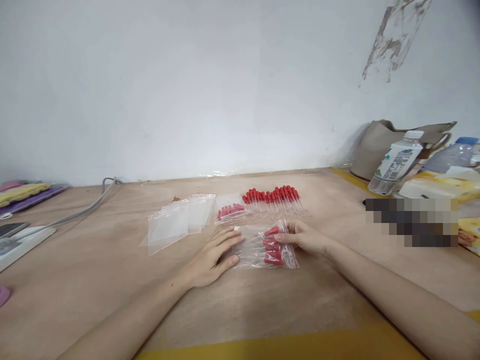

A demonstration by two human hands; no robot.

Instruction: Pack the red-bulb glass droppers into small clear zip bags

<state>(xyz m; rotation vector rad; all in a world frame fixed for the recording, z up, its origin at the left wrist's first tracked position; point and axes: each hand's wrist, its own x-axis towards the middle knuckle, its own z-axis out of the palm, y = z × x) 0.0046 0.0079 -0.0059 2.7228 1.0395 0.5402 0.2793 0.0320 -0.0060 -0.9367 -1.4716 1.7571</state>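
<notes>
A clear zip-lock bag [250,252] lies flat on the table in front of me, holding several droppers with red bulbs [273,257] toward its right, zip end. My right hand [300,236] pinches that end between thumb and fingers. Flat on the table, with fingers stretched out, my left hand [215,255] touches the bag's left edge. Just behind lies another bag of droppers [229,212]. A row of loose red-bulbed droppers [272,196] spreads beyond it to the right, clear stems pointing toward me. Overlapping flat zip-lock bags [168,227] lie to the left.
At the right back stand a beige bag [369,150], a labelled bottle [398,162] and a blue-capped bottle [452,155]. A pixelated patch hides something at the right. On the left are a grey cable [88,207], a phone [13,229] and coloured pouches [26,193]. A wall rises behind.
</notes>
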